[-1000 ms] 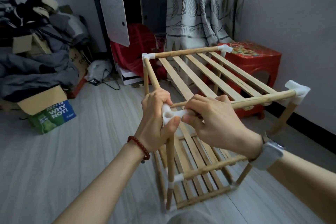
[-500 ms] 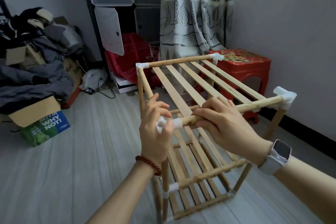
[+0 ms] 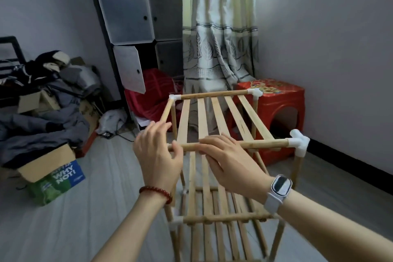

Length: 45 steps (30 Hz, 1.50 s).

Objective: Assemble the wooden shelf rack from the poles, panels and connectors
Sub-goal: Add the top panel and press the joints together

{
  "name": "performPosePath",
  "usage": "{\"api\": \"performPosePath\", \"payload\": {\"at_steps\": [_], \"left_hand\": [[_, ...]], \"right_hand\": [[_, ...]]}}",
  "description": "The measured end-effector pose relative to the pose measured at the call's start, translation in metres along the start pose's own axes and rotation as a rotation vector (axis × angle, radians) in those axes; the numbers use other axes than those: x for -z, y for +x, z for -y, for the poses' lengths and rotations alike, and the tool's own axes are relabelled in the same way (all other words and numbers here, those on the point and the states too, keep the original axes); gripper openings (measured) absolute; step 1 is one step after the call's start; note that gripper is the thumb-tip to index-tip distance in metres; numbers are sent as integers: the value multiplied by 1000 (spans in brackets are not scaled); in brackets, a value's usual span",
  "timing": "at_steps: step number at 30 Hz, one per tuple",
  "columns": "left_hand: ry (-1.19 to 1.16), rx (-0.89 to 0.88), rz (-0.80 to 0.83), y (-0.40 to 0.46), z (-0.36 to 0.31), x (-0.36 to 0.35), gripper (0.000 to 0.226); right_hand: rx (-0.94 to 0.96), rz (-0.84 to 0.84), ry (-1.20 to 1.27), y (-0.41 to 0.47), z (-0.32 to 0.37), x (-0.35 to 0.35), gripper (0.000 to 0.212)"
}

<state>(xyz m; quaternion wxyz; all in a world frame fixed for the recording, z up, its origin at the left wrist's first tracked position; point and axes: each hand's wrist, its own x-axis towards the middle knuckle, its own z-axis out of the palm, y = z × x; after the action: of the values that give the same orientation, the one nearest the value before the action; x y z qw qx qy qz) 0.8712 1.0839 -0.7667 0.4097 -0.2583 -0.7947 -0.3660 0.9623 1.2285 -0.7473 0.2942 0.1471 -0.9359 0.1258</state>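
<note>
The wooden shelf rack (image 3: 214, 112) stands on the floor with its slatted top panel level and a lower panel (image 3: 212, 219) beneath. White connectors show at the far left (image 3: 174, 97), far right (image 3: 254, 92) and near right (image 3: 298, 141) corners. My left hand (image 3: 158, 153) covers the near left corner and hides its connector. Its fingers lie nearly straight over the side pole and its thumb touches the front pole (image 3: 263, 144). My right hand (image 3: 229, 159) rests flat on the front pole with straight fingers.
A red plastic stool (image 3: 276, 100) stands right behind the rack by the wall. A curtain (image 3: 219, 49) and a cube cabinet (image 3: 136, 17) are at the back. Clothes and a cardboard box (image 3: 49, 168) are piled on the left floor.
My left hand has loosened from gripping the near left connector to lying over the corner. My right hand has flattened on the front pole. The view has tilted up.
</note>
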Motion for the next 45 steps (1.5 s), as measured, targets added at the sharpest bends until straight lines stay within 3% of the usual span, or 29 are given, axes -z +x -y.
{"api": "performPosePath", "payload": {"at_steps": [5,8,12,14,16,18,24,27,31,34,36,38,39,43,45], "left_hand": [[-328,-426,334,-27,-93,-18,42],[-424,-539,440,-46,-136,-42,44],[-489,-590,736,-109,-203,-104,43],[-447,-620,966,-157,-238,-150,46],[-334,-641,1141,-199,-255,-193,50],[-232,-631,1279,-241,-264,-233,53],[-70,-513,1614,-366,-253,-339,59],[50,-516,1720,-408,-234,-372,62],[149,-562,1907,-441,-207,-383,63],[139,-499,1979,-427,-203,-385,57],[150,-457,1968,-401,-210,-381,53],[131,-473,1866,-365,-220,-370,49],[117,-499,1802,-343,-227,-362,47],[114,-652,1524,-248,-259,-325,39],[137,-743,1303,-192,-273,-288,35]], "right_hand": [[-58,-226,53,-54,-28,64,20],[-240,-400,87,-111,-55,91,19],[-798,-526,3,-258,-109,96,14],[-1195,-460,-15,-350,-137,84,15],[-1531,-284,17,-425,-152,60,21],[-1723,-93,59,-478,-163,32,27],[-1790,190,-25,-566,-248,-34,37],[-1844,219,-26,-586,-298,-53,44],[-1987,233,-86,-598,-325,-80,28],[-2141,70,64,-586,-319,-92,35],[-2203,-241,281,-564,-308,-92,32],[-2198,-576,456,-533,-292,-82,27],[-2175,-666,504,-516,-284,-75,27],[-2029,-559,576,-445,-263,-44,35],[-1883,-522,613,-400,-246,-16,46]]}}
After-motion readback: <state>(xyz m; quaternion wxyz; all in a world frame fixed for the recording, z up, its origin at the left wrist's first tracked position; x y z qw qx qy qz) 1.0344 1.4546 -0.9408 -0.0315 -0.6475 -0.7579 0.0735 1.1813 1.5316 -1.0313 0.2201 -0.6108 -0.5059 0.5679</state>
